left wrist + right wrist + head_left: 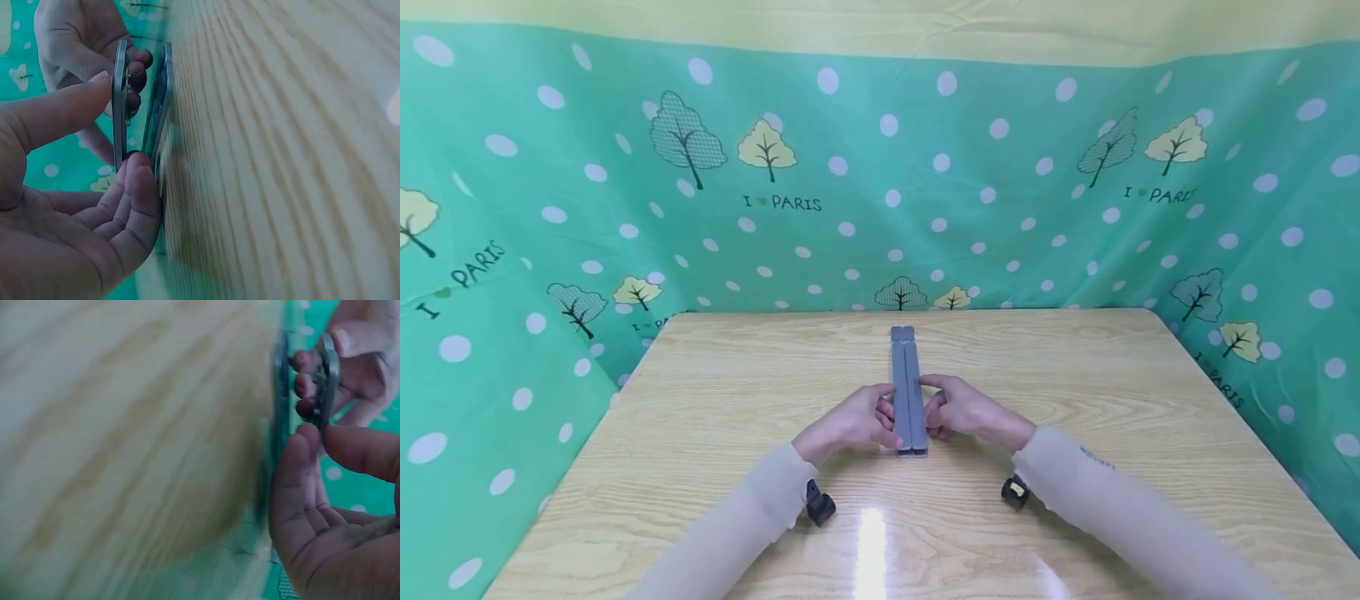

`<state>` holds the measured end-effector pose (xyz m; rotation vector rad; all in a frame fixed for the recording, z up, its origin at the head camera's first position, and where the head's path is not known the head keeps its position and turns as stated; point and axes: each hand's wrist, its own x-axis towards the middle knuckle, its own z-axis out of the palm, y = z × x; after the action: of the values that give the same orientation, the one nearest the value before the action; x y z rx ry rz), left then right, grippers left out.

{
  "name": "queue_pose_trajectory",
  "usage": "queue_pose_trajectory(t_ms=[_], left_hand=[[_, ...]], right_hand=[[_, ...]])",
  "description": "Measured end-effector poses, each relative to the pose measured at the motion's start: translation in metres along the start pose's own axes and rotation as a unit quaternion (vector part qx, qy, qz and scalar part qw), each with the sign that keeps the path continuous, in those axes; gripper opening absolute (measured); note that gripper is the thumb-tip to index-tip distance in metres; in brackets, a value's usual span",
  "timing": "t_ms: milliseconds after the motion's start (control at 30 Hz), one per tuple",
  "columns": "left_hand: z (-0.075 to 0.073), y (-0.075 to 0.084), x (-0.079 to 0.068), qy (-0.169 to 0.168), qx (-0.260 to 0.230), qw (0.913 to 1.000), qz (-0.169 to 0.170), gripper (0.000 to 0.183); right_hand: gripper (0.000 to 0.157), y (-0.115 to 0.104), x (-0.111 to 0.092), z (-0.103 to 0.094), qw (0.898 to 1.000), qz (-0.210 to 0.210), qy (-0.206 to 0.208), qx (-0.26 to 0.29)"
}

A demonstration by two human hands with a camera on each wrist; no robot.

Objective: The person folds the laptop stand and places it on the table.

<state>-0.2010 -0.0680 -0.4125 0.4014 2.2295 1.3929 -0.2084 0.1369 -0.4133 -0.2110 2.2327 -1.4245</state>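
Note:
A slim grey folding stand [908,392], made of two long bars side by side, lies lengthwise over the middle of the table. My left hand [857,418] pinches its left edge, thumb on top and fingertips beneath. From the other side my right hand [966,407] grips the right edge. Seen end-on in the left wrist view, an upper layer [119,106] is parted from a lower layer [159,94] near the wood, and fingertips reach into the gap. The same upper layer [327,381] sits between both hands in the right wrist view.
The wooden table [737,358] has a pale grain and a glare streak near the front. A green dotted cloth [917,225] with printed trees hangs behind it and along both sides. Small black cameras [820,504] hang at both wrists.

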Motion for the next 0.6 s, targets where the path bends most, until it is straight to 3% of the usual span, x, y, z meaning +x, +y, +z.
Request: queue_pose_trajectory(t_ms=[267, 600], left_hand=[[-0.0004, 0.0025, 0.0033, -0.005, 0.038, 0.9991, -0.017, 0.099], [0.0007, 0.0042, 0.0043, 0.002, 0.136, 0.9906, -0.015, 0.099]], right_hand=[[0.080, -0.0008, 0.0010, 0.0000, 1.000, 0.005, -0.003, -0.013], [0.081, -0.0015, 0.0015, 0.0014, 0.999, 0.004, -0.004, -0.052]])
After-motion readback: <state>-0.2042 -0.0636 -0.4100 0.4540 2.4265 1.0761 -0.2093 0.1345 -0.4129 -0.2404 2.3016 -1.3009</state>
